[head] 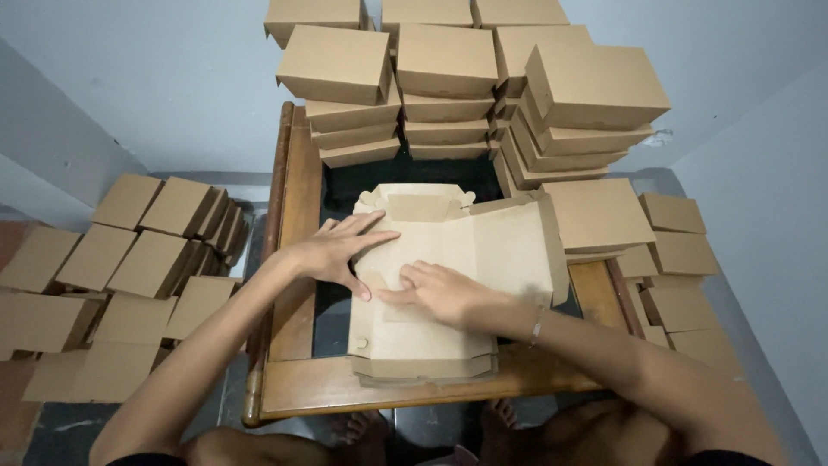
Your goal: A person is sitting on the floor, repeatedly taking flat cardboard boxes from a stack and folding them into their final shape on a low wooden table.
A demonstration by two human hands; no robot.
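A flat, unfolded brown cardboard box blank [466,250] lies on top of a small pile of similar blanks [423,367] on a wooden table [297,216]. My left hand [338,250] lies open with spread fingers on the blank's left edge. Beside it, my right hand [440,292] presses flat on the blank's lower middle, fingers pointing left. A thin bracelet sits on my right wrist [536,326]. Neither hand grips anything.
Tall stacks of folded brown boxes [448,60] fill the table's far side. More folded boxes [595,211] sit at the right, with others [681,250] on the floor there. Several boxes [129,259] lie on the floor at left. My bare feet [362,427] show below the table.
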